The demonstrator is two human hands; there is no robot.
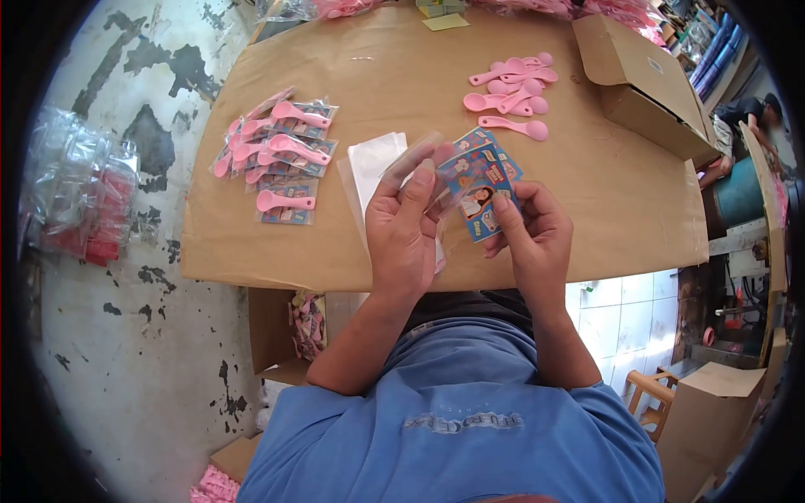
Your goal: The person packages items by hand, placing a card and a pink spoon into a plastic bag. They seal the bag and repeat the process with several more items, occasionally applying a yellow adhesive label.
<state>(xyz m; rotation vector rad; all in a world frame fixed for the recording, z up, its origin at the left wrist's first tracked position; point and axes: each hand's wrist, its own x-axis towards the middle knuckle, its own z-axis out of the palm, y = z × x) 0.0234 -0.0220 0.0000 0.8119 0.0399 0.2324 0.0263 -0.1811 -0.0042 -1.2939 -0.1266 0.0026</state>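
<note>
My left hand [407, 222] pinches a clear plastic bag [429, 159] between thumb and fingers. In my right hand [530, 230] is a blue printed card [480, 204], its left edge against or partly inside the bag; which of these I cannot tell. Other blue cards [508, 165] show just behind it on the table. Beneath my left hand lies a stack of white and clear bags [366, 170]. Packed pink spoons with cards [286, 201] form a pile on the left, and loose pink spoons [515, 127] lie at the upper right.
Brown paper covers the table [419, 71]. An open cardboard box [646, 88] stands at its right back corner. Yellow-green paper [444, 20] lies at the far edge, near bags of pink items. A person [749, 117] is at the far right. Plastic bags [84, 189] are at the left.
</note>
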